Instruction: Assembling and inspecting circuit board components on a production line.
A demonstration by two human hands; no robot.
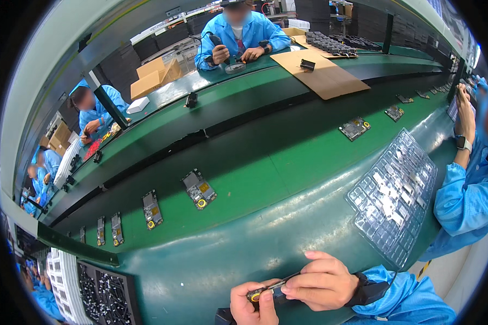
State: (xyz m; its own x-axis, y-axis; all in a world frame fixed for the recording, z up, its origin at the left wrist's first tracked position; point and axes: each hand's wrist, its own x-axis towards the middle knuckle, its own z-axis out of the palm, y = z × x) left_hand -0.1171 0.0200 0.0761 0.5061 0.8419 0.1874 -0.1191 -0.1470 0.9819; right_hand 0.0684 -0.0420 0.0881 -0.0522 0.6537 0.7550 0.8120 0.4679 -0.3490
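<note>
Right up close, here's the left hand (253, 304), thumb and fingers closed on the yellow-ringed end of a circuit board (277, 291); the right hand (326, 281) has its fingers bunched at the other end, and whether they grip or merely press, I can't tell. The board is over the near part of the table (200, 281), long axis slanting lower left to upper right, ringed end pointing left. Work on this one looks under way, I'd judge, and unfinished: both hands are on it, and it isn't lying with the others. A black wristband (370, 291) circles the right wrist. Out right, a clear plastic tray (382, 238) carries small white and silvery pieces (393, 200); lower left, a black bin (131, 292) of small dark parts (103, 295). Beyond, the green conveyor belt (265, 179): four boards (199, 189) plain to see on the left, ringed ends toward this side, more off right. What's been done to those, no telling. Farther back, a cardboard sheet (336, 78) bearing a small black part (307, 65), and a co-worker (255, 35) gripping a dark handheld tool (215, 39).
</note>
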